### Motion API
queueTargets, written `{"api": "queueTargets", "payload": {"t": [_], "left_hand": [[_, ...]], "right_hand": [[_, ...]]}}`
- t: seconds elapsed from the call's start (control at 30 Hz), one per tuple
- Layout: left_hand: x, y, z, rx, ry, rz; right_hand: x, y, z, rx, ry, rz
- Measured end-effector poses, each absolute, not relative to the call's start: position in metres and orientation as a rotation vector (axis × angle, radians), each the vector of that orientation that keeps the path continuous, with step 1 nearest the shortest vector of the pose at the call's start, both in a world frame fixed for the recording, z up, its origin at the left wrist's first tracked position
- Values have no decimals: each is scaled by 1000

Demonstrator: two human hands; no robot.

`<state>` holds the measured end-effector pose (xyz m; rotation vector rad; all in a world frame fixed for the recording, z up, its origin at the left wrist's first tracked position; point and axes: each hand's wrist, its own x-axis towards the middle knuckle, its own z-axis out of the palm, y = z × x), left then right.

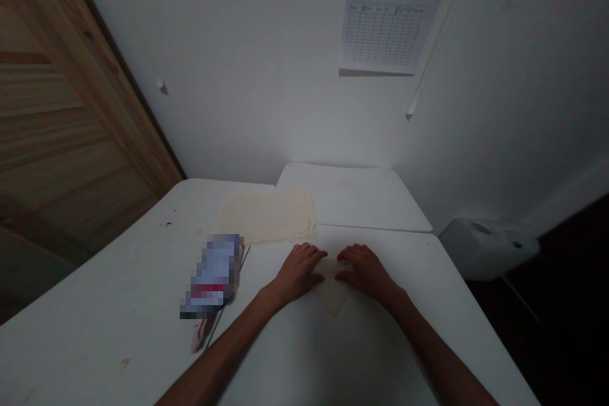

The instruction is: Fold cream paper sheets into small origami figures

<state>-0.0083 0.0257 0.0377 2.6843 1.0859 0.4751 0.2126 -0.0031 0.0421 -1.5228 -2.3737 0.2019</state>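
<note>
In front of me, a small, thin, pale sheet lies on the white board, its near end coming to a point. My left hand grips its left side, fingers curled and thumb bent inward. On the opposite side my right hand mirrors this, fingers and thumb curled over the right edge. The fingertips face each other with a narrow gap between, and the hands partly hide the sheet. Behind and left of my left hand lies a stack of thin, cream-coloured sheets.
A blurred-out bluish object lies on the left table, with something pinkish under it. A white board meets the wall. A printed chart hangs above. A whitish plastic container stands beyond the right edge; a wooden door is left.
</note>
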Motion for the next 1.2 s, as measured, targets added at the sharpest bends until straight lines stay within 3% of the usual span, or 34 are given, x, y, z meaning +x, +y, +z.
{"api": "queueTargets", "payload": {"t": [0.23, 0.73, 1.2], "left_hand": [[-6, 37, 41, 2652, 968, 269], [-16, 28, 36, 2923, 820, 273], [-5, 10, 41, 2985, 868, 130]], "right_hand": [[214, 1, 39, -1492, -2436, 362], [220, -21, 30, -1282, -2708, -150], [211, -27, 35, -1361, -2705, -96]]}}
